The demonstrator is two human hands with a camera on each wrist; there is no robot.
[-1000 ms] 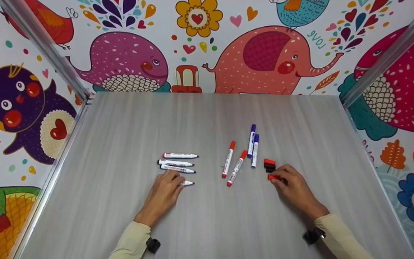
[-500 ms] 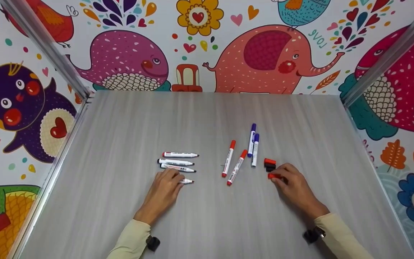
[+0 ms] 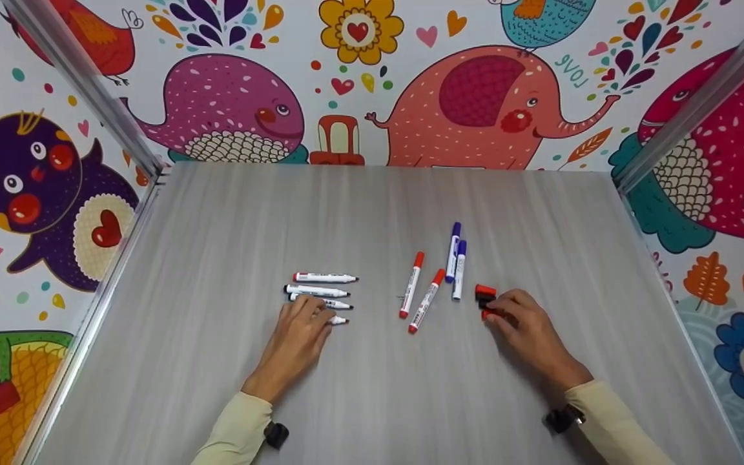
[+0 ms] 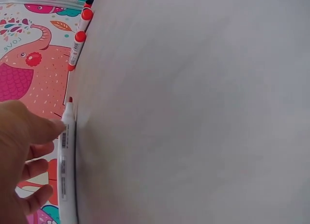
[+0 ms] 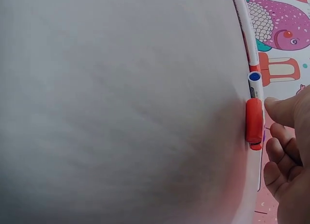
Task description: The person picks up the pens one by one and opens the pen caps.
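At seven o'clock, the left hand [image 3: 294, 342] narrowly pinches an uncapped marker [image 4: 69, 170]; at four, the right hand [image 3: 532, 334] half-curls by a red cap [image 5: 254, 120], grip unclear.

The left grip [image 4: 17, 141] holds an uncapped marker [image 4: 67, 168].

Grey streaked table [image 3: 385, 394], with a multicoloured cartoon-animal wall [image 3: 375, 97] at twelve o'clock. White markers [image 3: 320, 292] at seven o'clock; red and black caps [image 3: 485, 298] at four.

Booth-like workspace, room type unclear — wood-grain tabletop [image 3: 372, 400], cartoon-printed wall panels [image 3: 346, 106], metal corner posts [image 3: 84, 93].
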